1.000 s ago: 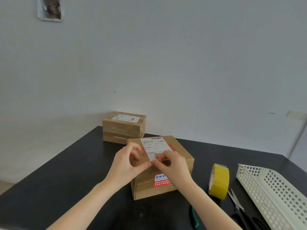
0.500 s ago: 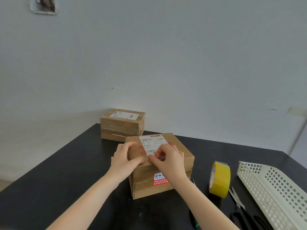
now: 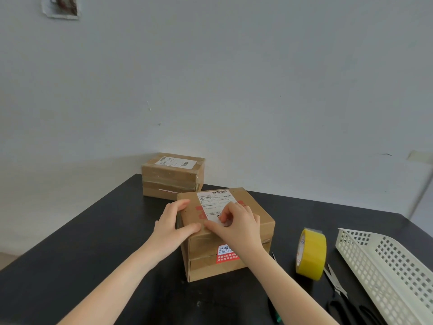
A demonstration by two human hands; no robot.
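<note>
On the nearer box [image 3: 202, 266] of two: left hand [image 3: 172, 222] in grip, right hand [image 3: 240, 222] in pinch on label [image 3: 213, 202].

brown box [image 3: 253, 221], yellow tape roll [image 3: 311, 254], black table [image 3: 93, 242]

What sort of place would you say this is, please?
Likely a parcel-packing desk: the left hand grips the near box while the right hand pinches its label, beside a far box, tape roll and scissors.
</note>
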